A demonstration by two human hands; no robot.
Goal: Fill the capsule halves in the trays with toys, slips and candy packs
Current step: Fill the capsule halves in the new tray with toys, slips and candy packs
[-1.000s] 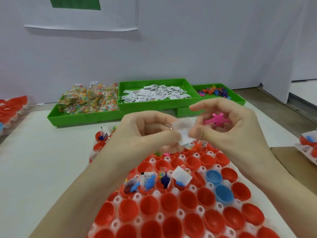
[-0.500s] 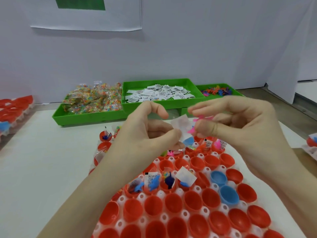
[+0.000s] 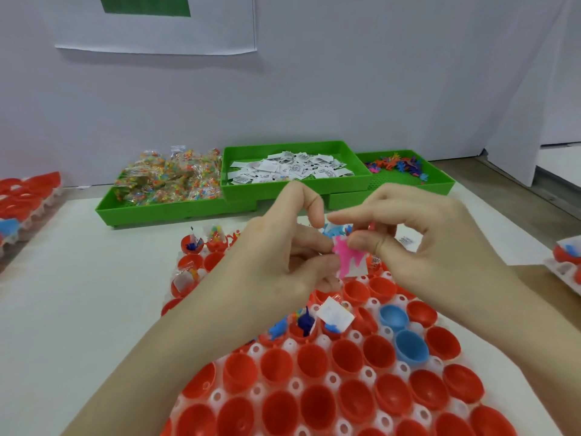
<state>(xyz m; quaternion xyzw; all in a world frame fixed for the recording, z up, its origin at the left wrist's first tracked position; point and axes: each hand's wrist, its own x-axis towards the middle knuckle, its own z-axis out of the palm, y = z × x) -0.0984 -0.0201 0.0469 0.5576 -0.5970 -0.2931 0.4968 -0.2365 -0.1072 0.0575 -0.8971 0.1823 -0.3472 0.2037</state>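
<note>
Fingers of both your hands meet just above the middle of the frame, pinching one small bundle between them: a pink toy laid against a white slip. Your left hand holds the bundle's left edge with curled fingers, index finger raised; your right hand clamps the top between thumb and forefinger. Whether the slip is being folded round the toy or only held with it, you cannot tell from this view.

You appear to be in the toy-and-slip step, readying one pair for a single capsule half. The bundle hangs in the air over the far part of the capsule tray, not yet in any cup.

In that tray, cups in the far rows and a short run just below your left hand already hold toys and slips, one slip lying across a red half. The rows in the lower part of the frame are bare red halves, with two blue halves right of centre.

Your next move likely calls for lowering the bundle into the nearest unfilled half beside the filled run, then releasing cleanly so the light slip does not cling to your fingers or spring out.

Supplies sit in green bins across the upper middle of the counter: candy packs left, slips centre, toys right.
</note>
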